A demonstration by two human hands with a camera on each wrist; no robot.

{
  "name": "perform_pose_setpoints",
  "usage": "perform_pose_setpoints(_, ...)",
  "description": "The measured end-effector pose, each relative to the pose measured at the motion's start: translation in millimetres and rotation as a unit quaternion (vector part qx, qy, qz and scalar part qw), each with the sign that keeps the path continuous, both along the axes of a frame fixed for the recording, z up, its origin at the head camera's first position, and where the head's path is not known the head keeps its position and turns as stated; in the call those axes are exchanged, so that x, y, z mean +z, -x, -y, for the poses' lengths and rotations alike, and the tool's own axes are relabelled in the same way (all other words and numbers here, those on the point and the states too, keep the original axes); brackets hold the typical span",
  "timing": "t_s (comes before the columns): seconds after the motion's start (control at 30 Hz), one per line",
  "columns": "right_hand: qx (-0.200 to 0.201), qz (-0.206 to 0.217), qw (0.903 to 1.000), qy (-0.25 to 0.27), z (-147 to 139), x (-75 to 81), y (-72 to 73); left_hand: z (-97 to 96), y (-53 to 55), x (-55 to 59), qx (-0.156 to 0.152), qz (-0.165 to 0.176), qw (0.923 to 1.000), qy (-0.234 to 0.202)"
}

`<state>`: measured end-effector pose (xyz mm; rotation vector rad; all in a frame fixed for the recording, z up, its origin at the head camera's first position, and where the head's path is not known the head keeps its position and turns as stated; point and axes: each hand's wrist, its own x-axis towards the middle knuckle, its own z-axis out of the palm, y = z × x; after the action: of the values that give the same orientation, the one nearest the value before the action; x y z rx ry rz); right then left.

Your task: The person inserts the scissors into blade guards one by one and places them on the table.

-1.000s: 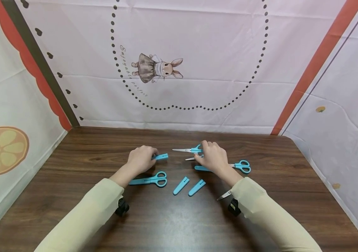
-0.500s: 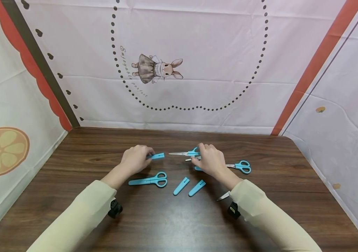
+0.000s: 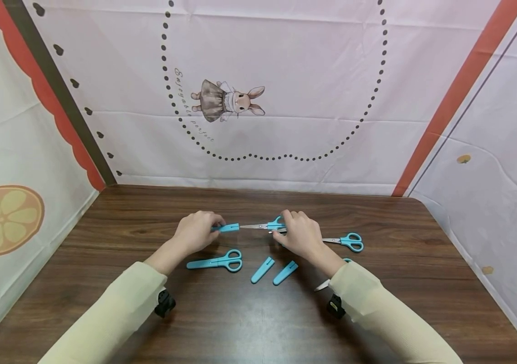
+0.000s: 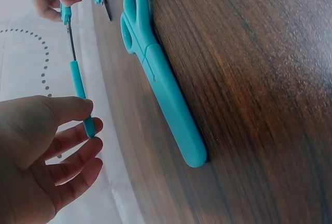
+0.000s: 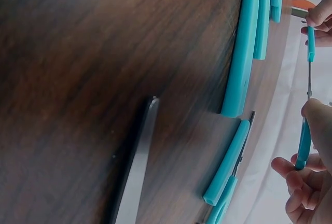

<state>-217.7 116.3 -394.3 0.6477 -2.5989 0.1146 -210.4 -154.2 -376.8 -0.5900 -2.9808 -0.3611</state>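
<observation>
My left hand (image 3: 194,232) pinches a light-blue scissors sheath (image 4: 78,79) between thumb and fingers, its mouth facing right. My right hand (image 3: 303,234) holds a pair of scissors by its blue handles (image 5: 304,141). The closed blades (image 3: 254,226) point left, in line with the sheath, with the tip right at its mouth. Both are held above the table, as the wrist views show. Nearer me, below the left hand, lies a sheathed pair of scissors (image 3: 215,261). My right hand partly hides another sheath (image 5: 228,162) and other scissors beneath it.
Two loose blue sheaths (image 3: 262,270) lie side by side at mid-table. Bare scissors (image 3: 351,241) rest right of my right hand. Another blade (image 3: 322,285) shows beside the right sleeve, which covers part of those scissors. A printed cloth wall (image 3: 313,101) stands behind the wooden table.
The right hand has brought the scissors left and slightly nearer me. My left hand has shifted a little left with the sheath. The gap between blade tip and sheath mouth has closed.
</observation>
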Motion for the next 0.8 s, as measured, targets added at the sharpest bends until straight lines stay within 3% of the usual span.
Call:
perform_pose_setpoints(0.53,0.010,-0.005,0.9999,0.005,0.6,-0.8,-1.2,-1.3,-2.3,0.2,-0.007,-0.005,0.9999,0.008)
perform_pose_setpoints(0.8,0.011,0.005,0.9999,0.000,2.8,-0.7,-3.0,-3.6,-3.5,-1.1,-0.028,-0.018,0.9994,0.002)
